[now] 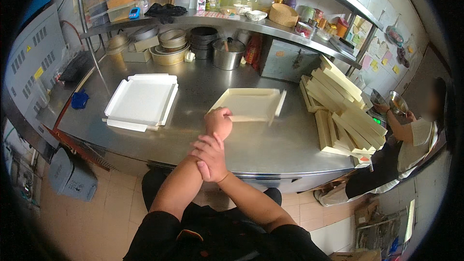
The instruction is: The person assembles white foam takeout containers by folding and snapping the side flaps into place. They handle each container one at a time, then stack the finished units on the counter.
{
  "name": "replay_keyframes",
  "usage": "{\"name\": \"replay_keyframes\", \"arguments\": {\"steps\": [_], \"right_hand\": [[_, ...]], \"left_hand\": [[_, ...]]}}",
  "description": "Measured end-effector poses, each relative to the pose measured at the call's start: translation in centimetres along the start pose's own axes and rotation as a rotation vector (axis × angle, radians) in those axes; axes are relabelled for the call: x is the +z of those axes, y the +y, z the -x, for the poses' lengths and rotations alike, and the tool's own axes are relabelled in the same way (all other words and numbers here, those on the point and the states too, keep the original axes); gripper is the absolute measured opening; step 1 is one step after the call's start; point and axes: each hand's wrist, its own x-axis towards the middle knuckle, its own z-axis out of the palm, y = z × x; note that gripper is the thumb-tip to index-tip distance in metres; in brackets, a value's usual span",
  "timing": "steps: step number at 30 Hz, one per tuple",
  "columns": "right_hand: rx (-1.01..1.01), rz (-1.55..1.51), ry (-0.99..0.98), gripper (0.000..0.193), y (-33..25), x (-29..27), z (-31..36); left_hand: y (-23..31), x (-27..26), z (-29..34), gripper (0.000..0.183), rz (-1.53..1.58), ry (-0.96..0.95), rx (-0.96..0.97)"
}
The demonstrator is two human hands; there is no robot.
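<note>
My left hand [220, 123] is over the near left corner of a shallow cream cardboard tray [253, 105], its fingers curled closed. The fingertips are partly hidden, so whether they pinch the tray's wall cannot be made out. My right hand [210, 157] wraps around my left forearm just below the wrist, fingers across the top. The tray lies on the steel table, its right wall [280, 103] slightly blurred. To the left sits a flat white cardboard box piece [142, 100] with raised edges, more card showing beneath it.
Cream cardboard trays [340, 111] are piled askew at the table's right end. Pots [229, 54], cake tins [170, 48] and a grey metal box [289, 62] line the back under a loaded shelf [203, 18]. A blue cloth [79, 99] lies left. A person [411, 135] at right holds metal bowls.
</note>
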Motion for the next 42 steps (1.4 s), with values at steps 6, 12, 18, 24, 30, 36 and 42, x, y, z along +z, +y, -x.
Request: {"name": "replay_keyframes", "arguments": {"steps": [6, 12, 18, 24, 30, 36, 42], "right_hand": [[0.225, -0.267, 0.197, 0.065, -5.0, 0.0, 0.2], [0.211, -0.895, -0.27, 0.041, -12.7, -2.2, 2.6], [0.054, 0.052, -0.203, 0.029, -1.2, -14.3, 1.8], [0.405, 0.247, -0.565, 0.093, 5.8, -18.7, 2.9], [0.292, 0.238, -0.562, 0.092, 5.4, -16.5, 2.4], [0.225, 0.214, -0.492, 0.039, 7.2, -14.1, 3.0], [0.481, 0.158, -0.349, 0.022, 7.2, -12.7, 3.7]], "left_hand": [[4.1, -1.0, -3.5, 0.016, 0.321, 0.003, -0.178], [-1.4, -2.5, -3.0, 0.009, 0.057, -0.048, 0.334], [-3.6, -10.8, 1.0, 0.026, -0.233, -0.344, 0.435], [-0.9, -12.9, 8.4, 0.074, -0.443, -0.712, 0.539], [-1.7, -17.4, 7.6, 0.065, -0.599, -0.822, 0.419], [-4.0, -17.2, 7.7, 0.043, -0.472, -0.807, 0.422], [-3.6, -17.9, 6.4, 0.033, -0.357, -0.811, 0.094]]}}
